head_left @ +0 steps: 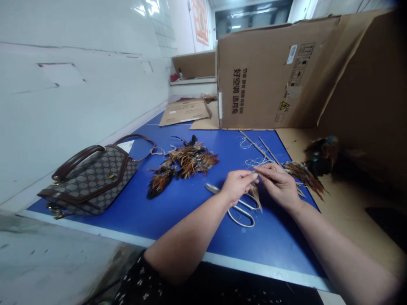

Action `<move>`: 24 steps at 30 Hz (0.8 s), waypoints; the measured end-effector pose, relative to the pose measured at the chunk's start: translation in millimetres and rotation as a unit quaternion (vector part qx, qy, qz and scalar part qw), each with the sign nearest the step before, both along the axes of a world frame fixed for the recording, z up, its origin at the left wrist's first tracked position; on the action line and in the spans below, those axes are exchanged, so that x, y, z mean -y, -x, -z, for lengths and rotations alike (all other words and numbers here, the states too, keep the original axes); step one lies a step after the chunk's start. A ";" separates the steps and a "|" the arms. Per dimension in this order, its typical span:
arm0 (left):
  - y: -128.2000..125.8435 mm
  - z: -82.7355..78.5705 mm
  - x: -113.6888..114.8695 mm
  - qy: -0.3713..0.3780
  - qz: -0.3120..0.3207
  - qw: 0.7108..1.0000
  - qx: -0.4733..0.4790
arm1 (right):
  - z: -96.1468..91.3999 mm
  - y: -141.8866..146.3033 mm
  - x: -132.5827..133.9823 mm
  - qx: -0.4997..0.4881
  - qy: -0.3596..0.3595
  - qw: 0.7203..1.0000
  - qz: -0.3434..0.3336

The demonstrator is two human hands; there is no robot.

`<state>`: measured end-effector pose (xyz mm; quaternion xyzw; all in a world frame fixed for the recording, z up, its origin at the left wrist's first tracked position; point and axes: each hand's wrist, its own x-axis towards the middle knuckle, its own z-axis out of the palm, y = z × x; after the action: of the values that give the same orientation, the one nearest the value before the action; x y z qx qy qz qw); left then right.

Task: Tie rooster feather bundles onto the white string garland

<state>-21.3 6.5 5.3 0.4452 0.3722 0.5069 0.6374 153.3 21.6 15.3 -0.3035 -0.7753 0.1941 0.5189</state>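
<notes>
My left hand and my right hand meet over the blue table, fingertips pinched together on a small brown feather that hangs down between them. Metal scissors lie flat on the table just under my left hand. A pile of brown and orange feathers lies to the left. A thin stick with feathers bound to it runs from behind my right hand toward the right, with pale thread looped near it.
A patterned brown handbag lies at the table's left edge by the white wall. A large upright cardboard box stands at the back, flat cardboard beside it. Cardboard sheeting covers the right side, bearing a dark feather bundle.
</notes>
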 end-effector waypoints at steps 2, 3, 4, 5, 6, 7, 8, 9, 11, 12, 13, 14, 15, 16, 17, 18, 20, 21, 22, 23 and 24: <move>0.2 0.8 -0.3 -0.002 0.001 1.000 -0.005 | -0.1 1.0 0.4 -0.007 0.012 1.000 -0.001; 0.2 0.8 -0.3 -0.004 -0.003 1.000 -0.005 | 0.0 1.7 1.2 -0.012 0.024 1.000 -0.002; 0.1 0.3 -0.3 -0.006 -0.010 1.000 -0.002 | 0.1 2.7 2.3 -0.023 0.045 0.999 0.000; -0.2 -0.6 -0.1 -0.008 -0.021 1.000 0.005 | 0.1 3.9 3.9 -0.039 0.075 0.996 0.001; -0.6 -2.0 0.3 -0.009 -0.034 0.999 0.015 | 0.1 5.4 5.8 -0.060 0.114 0.992 0.000; -1.1 -3.6 0.8 -0.010 -0.047 0.998 0.027 | 0.1 7.2 7.8 -0.078 0.158 0.984 -0.007; -1.7 -5.4 1.4 -0.010 -0.060 0.997 0.039 | 0.3 9.3 9.7 -0.088 0.202 0.975 -0.021; -2.3 -7.2 2.0 -0.009 -0.072 0.996 0.050 | 0.8 11.5 11.5 -0.088 0.243 0.965 -0.043; -3.4 -10.1 3.2 -0.004 -0.082 0.994 0.068 | 3.1 15.8 13.7 -0.062 0.299 0.947 -0.096; -3.8 -10.9 3.6 0.001 -0.082 0.994 0.075 | 4.9 17.7 14.1 -0.045 0.313 0.942 -0.115; -4.3 -11.3 3.9 0.007 -0.081 0.993 0.081 | 7.0 19.1 13.9 -0.030 0.319 0.939 -0.127; -4.6 -11.3 3.9 0.010 -0.078 0.993 0.084 | 9.3 20.1 13.4 -0.018 0.318 0.939 -0.128; -4.9 -10.9 3.8 0.011 -0.077 0.993 0.086 | 11.4 20.4 12.5 -0.007 0.312 0.942 -0.120; -5.1 -10.3 3.4 0.009 -0.075 0.993 0.088 | 13.3 20.1 11.3 0.000 0.304 0.947 -0.105; -5.1 -9.5 2.9 0.004 -0.073 0.993 0.088 | 14.7 19.3 10.0 0.006 0.296 0.951 -0.091; -5.0 -8.8 2.2 -0.001 -0.070 0.994 0.088 | 15.6 17.9 8.6 0.010 0.289 0.954 -0.077; -4.0 -8.2 0.6 -0.012 -0.068 0.994 0.088 | 15.1 14.0 5.8 0.011 0.264 0.963 -0.055; -3.1 -8.3 -0.2 -0.016 -0.071 0.993 0.088 | 13.7 11.5 4.7 0.006 0.245 0.968 -0.047; -1.8 -8.7 -0.9 -0.020 -0.074 0.993 0.086 | 11.6 8.8 3.8 -0.002 0.224 0.974 -0.041; -0.3 -9.3 -1.6 -0.023 -0.073 0.994 0.080 | 8.9 6.0 3.1 -0.013 0.206 0.978 -0.035; 1.4 -10.0 -2.1 -0.025 -0.068 0.995 0.067 | 5.7 3.0 2.6 -0.027 0.194 0.980 -0.034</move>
<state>-22.7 8.7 15.3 0.3992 0.3453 0.5870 0.6139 150.3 18.9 9.6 -0.3664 -0.7188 0.3661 0.4637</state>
